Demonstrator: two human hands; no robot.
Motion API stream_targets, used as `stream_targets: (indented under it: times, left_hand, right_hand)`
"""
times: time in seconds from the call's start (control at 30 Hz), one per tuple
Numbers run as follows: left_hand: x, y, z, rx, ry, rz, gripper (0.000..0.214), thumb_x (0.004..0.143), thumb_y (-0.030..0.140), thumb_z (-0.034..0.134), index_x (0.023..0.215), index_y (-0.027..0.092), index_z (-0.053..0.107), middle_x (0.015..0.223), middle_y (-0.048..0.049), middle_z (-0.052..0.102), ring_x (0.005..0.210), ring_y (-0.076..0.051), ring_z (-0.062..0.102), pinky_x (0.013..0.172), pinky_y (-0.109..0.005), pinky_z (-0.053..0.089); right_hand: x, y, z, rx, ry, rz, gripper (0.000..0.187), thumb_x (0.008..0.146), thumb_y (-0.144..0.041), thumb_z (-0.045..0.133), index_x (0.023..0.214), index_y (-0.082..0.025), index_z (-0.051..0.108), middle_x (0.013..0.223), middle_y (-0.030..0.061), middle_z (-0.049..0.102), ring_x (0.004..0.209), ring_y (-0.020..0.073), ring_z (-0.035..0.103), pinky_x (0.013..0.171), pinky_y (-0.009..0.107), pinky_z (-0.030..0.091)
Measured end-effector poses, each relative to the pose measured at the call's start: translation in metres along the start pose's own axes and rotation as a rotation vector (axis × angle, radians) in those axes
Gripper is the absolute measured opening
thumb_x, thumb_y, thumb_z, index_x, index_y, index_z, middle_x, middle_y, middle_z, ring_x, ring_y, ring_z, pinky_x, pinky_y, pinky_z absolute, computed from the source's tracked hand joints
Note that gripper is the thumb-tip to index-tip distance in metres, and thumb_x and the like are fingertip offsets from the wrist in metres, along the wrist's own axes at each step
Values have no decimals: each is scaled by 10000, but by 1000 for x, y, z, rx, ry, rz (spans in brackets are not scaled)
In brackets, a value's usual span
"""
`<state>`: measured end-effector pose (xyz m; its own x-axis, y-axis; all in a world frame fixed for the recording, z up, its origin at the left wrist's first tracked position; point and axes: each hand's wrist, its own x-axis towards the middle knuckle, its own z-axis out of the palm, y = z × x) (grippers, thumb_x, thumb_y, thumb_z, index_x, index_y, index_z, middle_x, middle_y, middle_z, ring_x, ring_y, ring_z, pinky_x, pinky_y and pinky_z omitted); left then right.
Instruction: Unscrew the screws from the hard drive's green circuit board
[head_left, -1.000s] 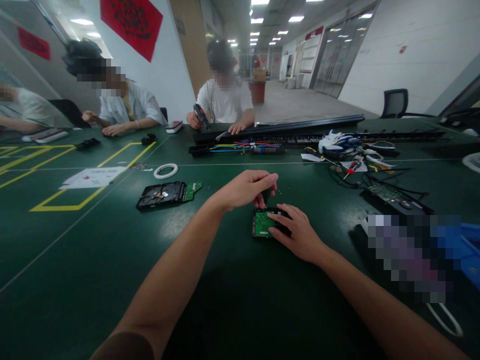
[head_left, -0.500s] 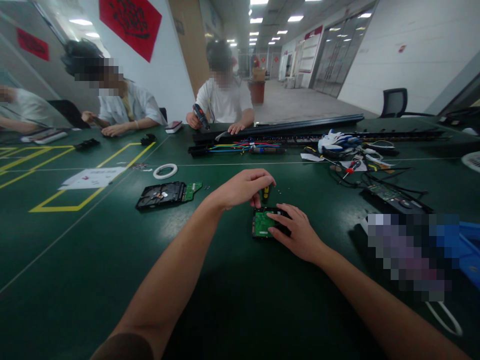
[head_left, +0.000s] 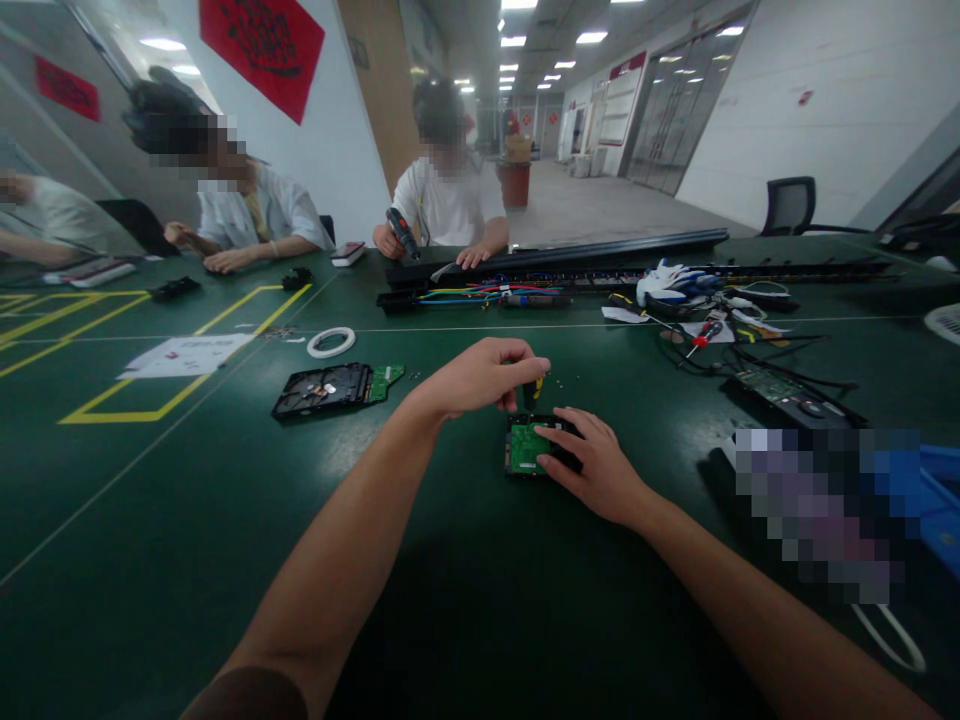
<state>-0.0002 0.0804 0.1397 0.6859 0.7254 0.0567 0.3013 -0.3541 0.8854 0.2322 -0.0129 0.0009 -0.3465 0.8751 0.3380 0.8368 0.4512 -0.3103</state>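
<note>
A small hard drive (head_left: pixel 525 446) lies on the green table with its green circuit board facing up. Over its far edge, my left hand (head_left: pixel 491 375) has its fingers closed round the yellow-and-black handle of a short screwdriver (head_left: pixel 535 390), which stands roughly upright. The screwdriver's tip is too small to make out. From the right, my right hand (head_left: pixel 596 458) holds the drive against the table, with thumb and fingers spread over its board and right side. Several tiny screws (head_left: pixel 559 380) lie just beyond the screwdriver.
To the left are a larger black drive (head_left: pixel 322 390), a white tape roll (head_left: pixel 331 342) and a paper sheet (head_left: pixel 187 356). Another circuit-board device (head_left: pixel 795 395) with cables lies right, near a blue bin (head_left: pixel 930 490). Long black strips (head_left: pixel 630 270) and gloves (head_left: pixel 671 282) lie across the table before co-workers.
My left fingers have shifted slightly on the screwdriver, and its handle appears turned or tilted a little to the right. The right hand and the hard drive have stayed in place.
</note>
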Motion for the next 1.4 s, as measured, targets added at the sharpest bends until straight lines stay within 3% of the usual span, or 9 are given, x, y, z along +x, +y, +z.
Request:
stream_targets:
  times: [0.27,0.4,0.53,0.77,1.17,1.4]
  left_hand:
    - [0,1,3,-28,6,-38,333,993,491,640,915,167,628,744,-26,673,582,-116,667,527,-214,495]
    - [-3,5,4,-98,-98,44,283,1034,427,574,1080,167,676,1042,-66,741,616,-80,676,550,-197,517]
    - [-4,7,4,-101,-191,74,330,1052,441,548,1012,152,702,942,-50,731,648,-91,692,589,-193,537]
    - [1,-2,5,-284,-153,-15,341,1065,438,461,1066,160,660,1049,-90,726,693,-128,735,634,-242,606]
    - [1,-2,4,-144,-59,7,320,1057,453,543,1116,168,676,798,-14,677,624,-114,704,564,-205,541]
    - [2,-3,5,-93,-14,-9,376,991,527,662,912,161,629,737,-30,689,617,-137,700,570,-233,554]
  right_hand:
    - [0,-1,-1,-1,-10,2,435,1023,-499,611,1427,-344,661,1577,111,540,1500,359,459,1196,661,382]
    - [1,-1,-1,-1,-13,-1,434,1024,-504,609,1433,-366,654,1577,96,541,1500,351,458,1197,651,382]
    - [1,-2,-1,-4,-7,-2,438,1022,-502,612,1433,-357,656,1579,101,536,1501,348,456,1203,636,379]
    - [2,-2,-1,-13,-24,4,464,1029,-511,599,1452,-327,650,1581,126,535,1500,358,456,1205,643,369]
    - [1,-2,-2,-4,-11,-2,438,1021,-493,614,1423,-328,671,1570,122,548,1492,367,467,1191,658,386]
    - [0,0,0,4,1,-7,441,1021,-494,617,1432,-341,662,1578,114,544,1494,367,465,1190,663,386]
